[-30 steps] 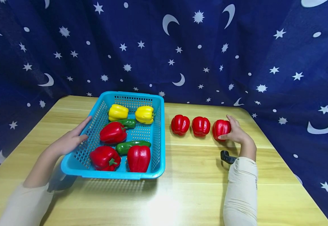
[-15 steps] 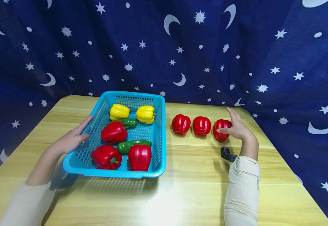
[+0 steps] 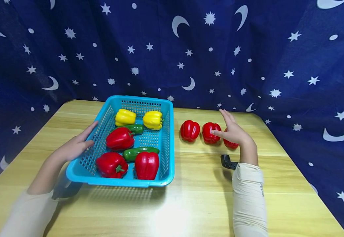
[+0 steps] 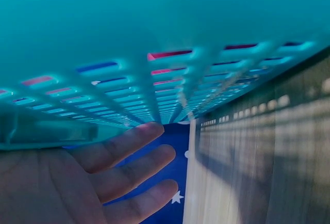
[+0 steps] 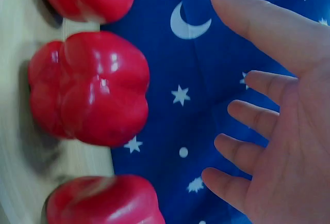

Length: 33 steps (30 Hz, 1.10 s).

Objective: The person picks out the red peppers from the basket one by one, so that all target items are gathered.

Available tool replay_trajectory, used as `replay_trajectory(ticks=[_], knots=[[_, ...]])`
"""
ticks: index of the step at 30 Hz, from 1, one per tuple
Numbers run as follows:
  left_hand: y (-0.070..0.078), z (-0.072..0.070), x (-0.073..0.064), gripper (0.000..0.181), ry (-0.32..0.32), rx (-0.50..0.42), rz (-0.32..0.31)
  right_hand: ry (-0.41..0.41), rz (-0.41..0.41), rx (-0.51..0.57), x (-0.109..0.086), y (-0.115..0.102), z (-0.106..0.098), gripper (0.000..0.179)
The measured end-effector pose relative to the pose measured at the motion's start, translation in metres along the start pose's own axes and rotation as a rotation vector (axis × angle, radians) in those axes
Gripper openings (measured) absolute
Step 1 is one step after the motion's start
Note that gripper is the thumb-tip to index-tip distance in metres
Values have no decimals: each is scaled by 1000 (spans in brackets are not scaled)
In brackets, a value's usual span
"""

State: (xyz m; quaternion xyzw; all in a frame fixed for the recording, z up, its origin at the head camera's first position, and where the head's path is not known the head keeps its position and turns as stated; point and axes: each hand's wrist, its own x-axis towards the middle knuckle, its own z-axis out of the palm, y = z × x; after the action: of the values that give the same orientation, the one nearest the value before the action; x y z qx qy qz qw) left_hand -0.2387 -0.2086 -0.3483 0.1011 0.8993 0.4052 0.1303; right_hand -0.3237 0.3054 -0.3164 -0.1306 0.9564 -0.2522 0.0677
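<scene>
My left hand (image 3: 74, 145) is at the left rim of a blue plastic basket (image 3: 172, 144), its thumb over the rim. In the left wrist view, three extended fingers lie along the outside of the basket's slotted wall, the upper fingertip against it. To the right, three red bell peppers stand in a row: a left one (image 3: 189, 131), a middle one (image 3: 210, 135) and a right one (image 3: 230, 144), partly hidden behind my right hand (image 3: 235, 133). That hand holds nothing; its fingers are spread, the thumb overlapping the middle pepper in the head view. The right wrist view shows a gap between hand and peppers.
The basket contains two yellow bell peppers (image 3: 125, 117), two long green peppers (image 3: 140, 152) and three red bell peppers (image 3: 147, 165). A black wrist mount (image 3: 228, 162) sticks out beside my right wrist. Behind the wooden table (image 3: 201, 197) hangs a dark blue curtain (image 3: 148, 65) with stars and moons.
My right hand has come off the right red bell pepper, opened, and moved left toward the middle one. My left hand stays at the basket rim.
</scene>
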Motion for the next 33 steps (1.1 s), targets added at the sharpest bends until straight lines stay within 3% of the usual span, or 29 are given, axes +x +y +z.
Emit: replay_trajectory(ticks=[16,25,33], knots=[[0,0,-1,69,-6,-32,-10,-15,-141,-9,7,-48,23,92],[-1,0,0,69,-6,-22,-13,-35,-318,16,1,-91,46,80],[0,1,3,70,-8,-8,-8,-121,-572,27,-10,-135,81,74]])
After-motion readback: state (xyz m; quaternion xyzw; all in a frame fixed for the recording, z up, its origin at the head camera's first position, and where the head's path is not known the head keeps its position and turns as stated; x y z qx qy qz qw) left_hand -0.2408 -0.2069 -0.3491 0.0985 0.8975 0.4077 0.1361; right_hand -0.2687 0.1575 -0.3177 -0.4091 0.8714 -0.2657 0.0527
